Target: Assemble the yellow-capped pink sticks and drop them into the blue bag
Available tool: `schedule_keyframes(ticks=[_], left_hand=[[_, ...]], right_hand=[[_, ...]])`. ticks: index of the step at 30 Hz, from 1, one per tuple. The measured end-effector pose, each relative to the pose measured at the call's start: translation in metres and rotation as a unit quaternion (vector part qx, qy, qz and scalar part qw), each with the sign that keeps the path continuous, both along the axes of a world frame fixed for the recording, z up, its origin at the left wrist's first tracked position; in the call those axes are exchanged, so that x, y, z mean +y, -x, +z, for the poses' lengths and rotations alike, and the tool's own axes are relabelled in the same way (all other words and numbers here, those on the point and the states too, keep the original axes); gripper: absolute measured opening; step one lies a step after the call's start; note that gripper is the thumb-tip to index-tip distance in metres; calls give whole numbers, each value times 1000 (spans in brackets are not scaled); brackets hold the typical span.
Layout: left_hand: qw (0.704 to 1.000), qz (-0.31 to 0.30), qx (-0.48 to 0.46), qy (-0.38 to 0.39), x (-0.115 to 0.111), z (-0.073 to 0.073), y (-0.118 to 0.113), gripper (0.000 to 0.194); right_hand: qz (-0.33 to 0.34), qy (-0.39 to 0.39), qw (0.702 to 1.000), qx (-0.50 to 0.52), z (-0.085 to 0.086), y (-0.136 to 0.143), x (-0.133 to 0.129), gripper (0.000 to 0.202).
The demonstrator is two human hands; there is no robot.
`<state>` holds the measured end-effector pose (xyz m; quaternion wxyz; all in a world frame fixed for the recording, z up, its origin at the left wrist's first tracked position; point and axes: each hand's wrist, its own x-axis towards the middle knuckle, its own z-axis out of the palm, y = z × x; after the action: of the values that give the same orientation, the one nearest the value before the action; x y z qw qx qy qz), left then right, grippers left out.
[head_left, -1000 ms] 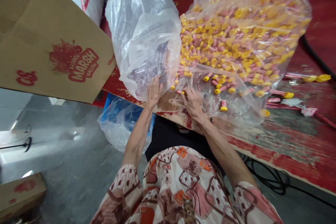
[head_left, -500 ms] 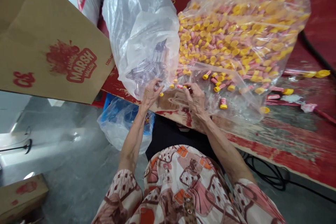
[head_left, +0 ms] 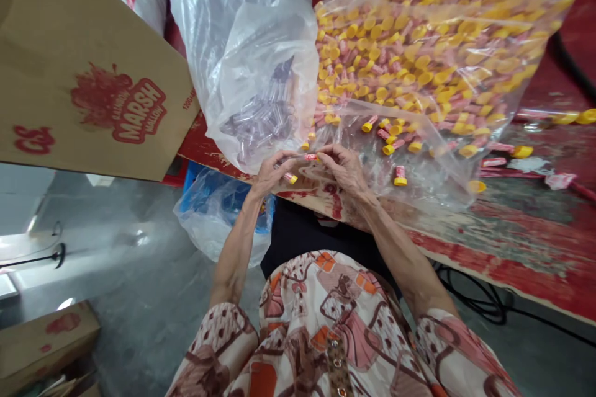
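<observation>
My left hand (head_left: 270, 175) is closed on a clear plastic tube, whose end points toward my right hand. A yellow-capped tube (head_left: 290, 178) also pokes out below its fingers. My right hand (head_left: 343, 169) pinches a small pink-and-white wrapped piece with a yellow cap (head_left: 311, 157). That piece lies in line with the tube's end; I cannot tell how far it is inside. Behind my left hand, a white plastic bag (head_left: 246, 56) holds several clear tubes (head_left: 265, 115). A large clear bag (head_left: 465, 183) of yellow-capped pink pieces (head_left: 400, 80) lies beyond my right hand.
A printed cardboard box (head_left: 93, 62) stands at the left. One capped piece (head_left: 400, 175) stands apart near the worn red table's (head_left: 512, 248) front edge. Below hangs a bag-lined blue container (head_left: 223, 201). Black cables (head_left: 488, 307) run under the table at right.
My hands have come together: the pink piece has moved left to the tube in my left hand. More of the lower yellow-capped tube now shows. The camera view has shifted slightly.
</observation>
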<state>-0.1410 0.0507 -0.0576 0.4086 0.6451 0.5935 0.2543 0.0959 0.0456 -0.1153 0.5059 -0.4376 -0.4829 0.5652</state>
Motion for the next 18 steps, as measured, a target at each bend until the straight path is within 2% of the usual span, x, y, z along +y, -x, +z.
schedule_keyframes(ticks=[4,7,9,12,16,18], left_hand=[[1000,-6,4,-2,-9,-1,-16,32],[995,-30,78,-58,-11,2,-24,19],[984,-64,138,-94,-12,5,-30,12],[963,-120,215,-113,-11,5,-42,5],[941,-148,291,-90,-5,-2,-57,3],[938,-157,299,-79,-1,-6,-61,11]], right_hand=[[57,-13,998,-23,-5,0,-4,41],[61,-80,985,-141,-9,-1,-3,24],[49,-139,967,-207,-9,-2,-3,20],[-12,-154,960,-233,-6,-4,-2,29],[-154,-83,964,-202,-7,-16,1,37],[-204,-65,955,-204,-14,-25,6,42]])
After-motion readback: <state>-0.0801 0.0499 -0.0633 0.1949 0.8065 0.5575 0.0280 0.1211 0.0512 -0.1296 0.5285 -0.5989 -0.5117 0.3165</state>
